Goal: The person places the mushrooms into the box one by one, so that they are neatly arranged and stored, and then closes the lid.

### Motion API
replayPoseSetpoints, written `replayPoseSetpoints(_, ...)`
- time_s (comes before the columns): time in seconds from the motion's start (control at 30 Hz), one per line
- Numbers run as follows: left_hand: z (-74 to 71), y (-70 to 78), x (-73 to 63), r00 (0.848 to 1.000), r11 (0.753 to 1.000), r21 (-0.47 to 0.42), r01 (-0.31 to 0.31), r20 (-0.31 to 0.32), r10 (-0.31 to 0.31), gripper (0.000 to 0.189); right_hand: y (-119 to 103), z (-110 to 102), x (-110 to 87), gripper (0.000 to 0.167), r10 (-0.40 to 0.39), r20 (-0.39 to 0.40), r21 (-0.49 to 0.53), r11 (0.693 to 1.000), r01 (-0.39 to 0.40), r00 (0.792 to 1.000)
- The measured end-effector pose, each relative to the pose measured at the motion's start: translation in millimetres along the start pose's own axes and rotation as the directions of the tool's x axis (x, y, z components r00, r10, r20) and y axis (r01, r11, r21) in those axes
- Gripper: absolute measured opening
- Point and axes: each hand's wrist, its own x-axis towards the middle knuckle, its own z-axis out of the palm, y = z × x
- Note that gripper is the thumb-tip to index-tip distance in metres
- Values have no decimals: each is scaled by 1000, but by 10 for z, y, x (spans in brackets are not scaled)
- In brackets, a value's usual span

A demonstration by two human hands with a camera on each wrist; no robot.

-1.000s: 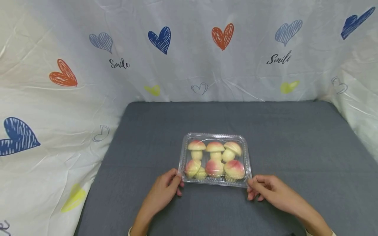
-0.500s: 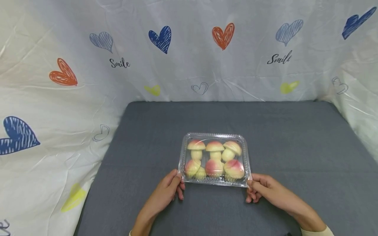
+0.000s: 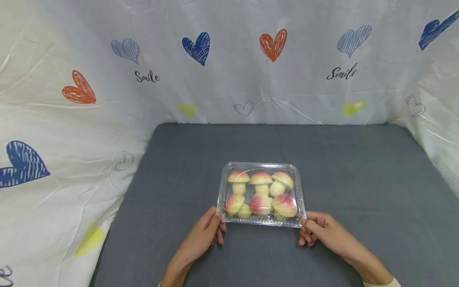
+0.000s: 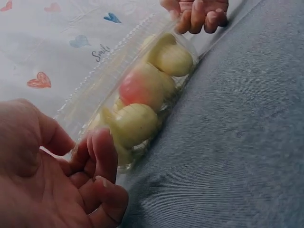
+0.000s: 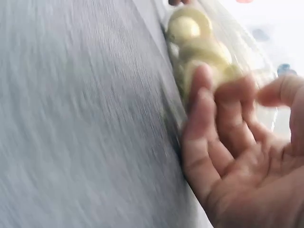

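A clear plastic clamshell box (image 3: 263, 224) with a ridged rim is in the middle of the head view. Inside lie several mushroom-shaped pieces (image 3: 261, 202), pale yellow with pink-tinged caps, in two rows. My left hand (image 3: 202, 235) pinches the rim at the near left corner between thumb and fingers. At the near right corner, my right hand (image 3: 330, 233) pinches the rim the same way. The left wrist view shows the box (image 4: 102, 90) from its side, its lid on. Blur softens the right hand (image 5: 237, 152) in the right wrist view.
A grey cloth (image 3: 340, 171) covers the table under and around the box. Behind it and along the left and right sides hangs a white curtain (image 3: 222, 83) printed with hearts and the word "Smile".
The box has stayed in almost the same place, and both hands keep their grip on it. The right forearm has shifted slightly left, and the head view has moved a little.
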Motion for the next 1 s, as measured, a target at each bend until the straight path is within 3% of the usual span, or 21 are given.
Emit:
replayPoseSetpoints(0.23, -19, -41, -59, 999, 1000, -29, 7, -33, -8, 33, -33, -50, -38, 24, -111, 38, -82, 990, 114, 993)
replayPoseSetpoints(0.33, -62, -45, -92, 999, 1000, -1, 12, -44, -12, 36, -100, -71, -65, 23, -107, 33, -154, 982, 111, 994)
replayPoseSetpoints(0.47, -164, -8, -171, 995, 991, 131, 25, -94, -13, 41, -262, -132, -135, 21, -73, -74, -314, 948, 46, 995)
replayPoseSetpoints(0.57, -271, 74, -246, 982, 963, 267, 23, -186, 28, 43, -417, -197, -188, 19, -110, -204, -443, 896, 9, 973)
replayPoseSetpoints(0.63, -343, 172, -285, 965, 936, 351, 9, -249, 84, 40, -522, -228, -218, 15, -150, -276, -505, 863, -10, 949)
replayPoseSetpoints(0.7, -424, 280, -303, 940, 896, 443, -35, -289, 180, 37, -622, -242, -247, 10, -200, -325, -537, 844, -6, 924)
replayPoseSetpoints(0.77, -486, 408, -310, 914, 851, 519, -84, -300, 273, 33, -704, -240, -263, 6, -248, -355, -546, 838, 16, 901)
replayPoseSetpoints(0.83, -521, 539, -312, 889, 802, 583, -130, -290, 355, 31, -781, -219, -249, 8, -323, -384, -548, 834, 69, 865)
replayPoseSetpoints(0.93, -497, 757, -318, 868, 755, 631, -177, -262, 422, 34, -897, -171, -178, 18, -472, -395, -564, 802, 197, 788)
replayPoseSetpoints(1.0, -440, 903, -312, 854, 721, 662, -204, -240, 462, 40, -1003, -123, -115, 24, -583, -383, -599, 747, 288, 716)
